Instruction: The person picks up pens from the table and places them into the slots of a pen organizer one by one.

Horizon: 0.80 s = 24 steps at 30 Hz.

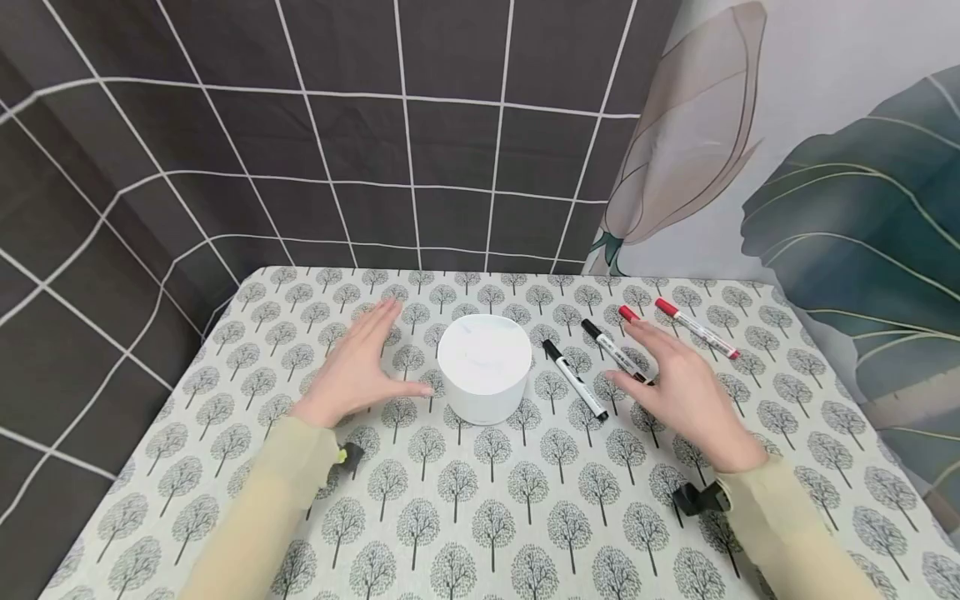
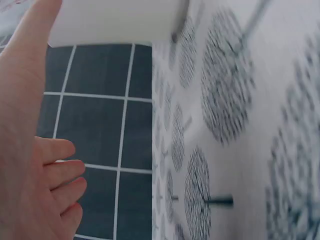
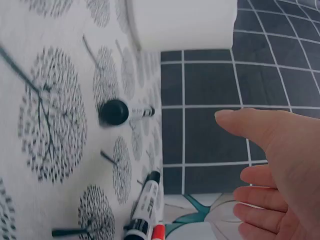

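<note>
1. The white tub (image 1: 483,367) stands mid-worktop (image 1: 480,508), flanked by the left hand (image 1: 358,367) and right hand (image 1: 678,379), fingers spread, holding nothing.
2. Closing both palms evenly on its sides seems the steady way.
3. The black markers (image 1: 574,379) carry print too small to read.

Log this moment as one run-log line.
left hand: open, beside white container | right hand: open, over black markers | red markers: on table, untouched
</note>
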### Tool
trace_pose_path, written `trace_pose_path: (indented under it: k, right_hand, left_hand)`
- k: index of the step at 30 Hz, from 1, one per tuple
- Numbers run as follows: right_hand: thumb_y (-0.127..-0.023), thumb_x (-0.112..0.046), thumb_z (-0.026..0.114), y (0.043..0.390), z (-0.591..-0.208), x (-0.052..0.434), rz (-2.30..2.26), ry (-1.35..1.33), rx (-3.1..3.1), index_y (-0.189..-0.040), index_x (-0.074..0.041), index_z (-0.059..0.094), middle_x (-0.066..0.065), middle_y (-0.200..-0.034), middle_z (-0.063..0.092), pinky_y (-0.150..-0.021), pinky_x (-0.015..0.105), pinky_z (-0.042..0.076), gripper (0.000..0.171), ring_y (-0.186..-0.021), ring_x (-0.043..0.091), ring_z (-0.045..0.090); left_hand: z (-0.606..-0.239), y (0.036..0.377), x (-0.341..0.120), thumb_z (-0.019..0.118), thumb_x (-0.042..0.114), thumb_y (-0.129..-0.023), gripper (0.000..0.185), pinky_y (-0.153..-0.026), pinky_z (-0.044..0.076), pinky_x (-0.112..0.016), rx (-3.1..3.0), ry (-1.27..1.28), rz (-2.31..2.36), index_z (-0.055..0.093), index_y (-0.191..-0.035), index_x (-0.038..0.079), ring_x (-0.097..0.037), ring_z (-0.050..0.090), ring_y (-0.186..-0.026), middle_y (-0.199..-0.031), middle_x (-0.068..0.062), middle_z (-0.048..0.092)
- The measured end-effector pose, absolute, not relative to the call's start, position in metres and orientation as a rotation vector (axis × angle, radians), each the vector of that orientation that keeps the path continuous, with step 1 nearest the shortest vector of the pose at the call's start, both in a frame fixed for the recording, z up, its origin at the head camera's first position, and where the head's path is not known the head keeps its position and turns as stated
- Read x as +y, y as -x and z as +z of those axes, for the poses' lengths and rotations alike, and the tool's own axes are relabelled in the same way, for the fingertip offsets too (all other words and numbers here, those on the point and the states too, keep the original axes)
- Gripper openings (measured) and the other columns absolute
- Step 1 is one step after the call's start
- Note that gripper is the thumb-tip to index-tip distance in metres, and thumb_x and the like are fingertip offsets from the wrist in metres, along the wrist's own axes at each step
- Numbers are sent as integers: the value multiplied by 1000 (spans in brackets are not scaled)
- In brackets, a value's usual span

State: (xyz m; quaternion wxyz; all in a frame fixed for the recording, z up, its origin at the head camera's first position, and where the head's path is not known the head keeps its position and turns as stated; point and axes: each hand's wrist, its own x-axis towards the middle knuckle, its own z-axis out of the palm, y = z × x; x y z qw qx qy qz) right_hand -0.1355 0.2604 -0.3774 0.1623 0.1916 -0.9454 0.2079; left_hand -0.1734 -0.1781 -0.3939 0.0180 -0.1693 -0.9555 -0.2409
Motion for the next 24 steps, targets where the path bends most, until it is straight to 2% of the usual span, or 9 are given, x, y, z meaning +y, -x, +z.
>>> trace_pose_path:
  k: [6, 8, 13, 15, 21, 24]
  right_hand:
    - [-86, -26, 84, 132, -380, 253, 745, -586, -2648, -137, 5, 59, 25, -136, 60, -105, 62, 44, 64, -119, 48, 58]
    - [-86, -23, 84, 131, -381, 250, 786, -582, -2654, -135, 5, 60, 25, -133, 61, -104, 61, 46, 62, -97, 43, 67]
    - [-86, -23, 84, 128, -386, 242, 864, -540, -2731, -134, 4, 61, 24, -131, 63, -100, 60, 49, 59, -96, 41, 67]
    - [-88, -24, 83, 127, -389, 240, 899, -507, -2778, -135, 3, 61, 24, -130, 64, -99, 60, 50, 59, -113, 45, 63]
    - [-89, -20, 81, 126, -400, 235, 961, -428, -2856, -131, 1, 64, 17, -115, 71, -90, 53, 57, 50, -101, 35, 68]
    - [-87, -13, 82, 126, -406, 233, 939, -458, -2831, -124, 1, 68, 14, -105, 74, -84, 48, 60, 42, -91, 29, 71]
  left_hand:
    - [-390, 167, -165, 94, 57, -61, 133, -117, 18, -66, -2876, 529, -1083, 18, -164, 21, -27, 15, -153, -168, 8, 10]
    - [-387, 165, -158, 97, 50, -61, 132, -117, 19, -67, -2835, 550, -1152, 21, -164, 19, -28, 17, -152, -168, 5, 14]
    - [-380, 156, -141, 99, 44, -58, 130, -114, 21, -71, -2744, 572, -1274, 26, -163, 20, -32, 24, -150, -166, -1, 24]
    - [-378, 152, -134, 99, 45, -58, 129, -112, 23, -72, -2722, 569, -1319, 27, -162, 22, -33, 25, -149, -165, -2, 27]
    - [-379, 146, -118, 100, 42, -58, 127, -112, 29, -68, -2674, 545, -1468, 28, -162, 30, -28, 33, -145, -163, 2, 32]
    - [-384, 146, -113, 100, 40, -58, 127, -114, 28, -66, -2665, 533, -1530, 29, -162, 26, -26, 37, -144, -162, 4, 33]
